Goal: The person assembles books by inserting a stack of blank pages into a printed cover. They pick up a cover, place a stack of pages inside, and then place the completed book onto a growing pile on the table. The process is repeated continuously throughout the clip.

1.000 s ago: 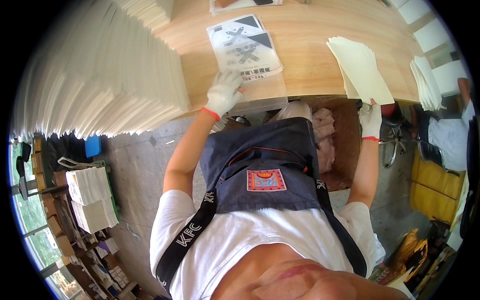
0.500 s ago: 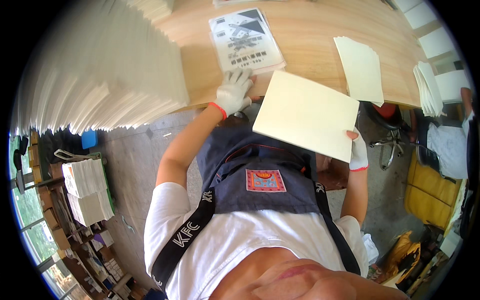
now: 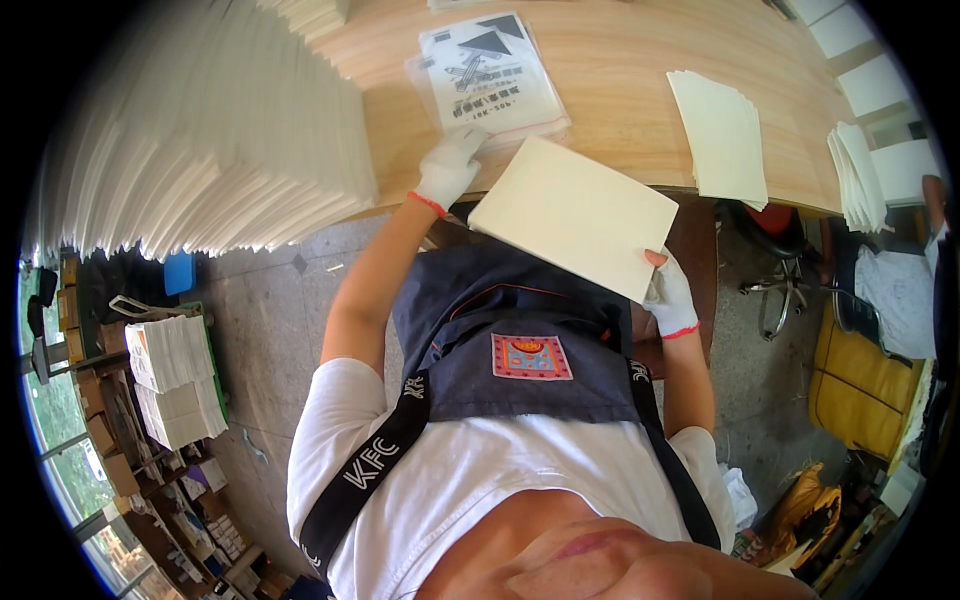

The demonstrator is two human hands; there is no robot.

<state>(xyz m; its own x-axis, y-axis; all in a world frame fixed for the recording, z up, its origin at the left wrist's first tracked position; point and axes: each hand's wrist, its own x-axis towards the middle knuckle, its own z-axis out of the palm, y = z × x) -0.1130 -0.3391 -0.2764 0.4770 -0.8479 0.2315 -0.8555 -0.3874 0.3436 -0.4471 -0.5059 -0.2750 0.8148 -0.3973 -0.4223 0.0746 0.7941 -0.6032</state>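
Observation:
My right hand (image 3: 672,298), in a white glove with a red cuff, grips the near right corner of a thin cream-coloured pad of paper (image 3: 580,212). The thumb lies on top. The pad is held tilted over my apron, its far edge by the table edge. My left hand (image 3: 452,168), also gloved, is at the near left corner of a pile of clear plastic bags with black print (image 3: 495,85). Its fingers are closed on the top bag's near edge, and the fingertips are partly hidden.
Tall stacks of white paper (image 3: 220,130) crowd the left of the wooden table (image 3: 620,60). On the right lie a fanned pile of cream sheets (image 3: 718,135) and another pile (image 3: 855,175) at the edge. A swivel chair (image 3: 775,240) stands beyond the table's near edge.
My right hand has brought the pad leftward, closer to my left hand. My left hand's fingers have gone from spread to closed at the bags, and the top bag has shifted.

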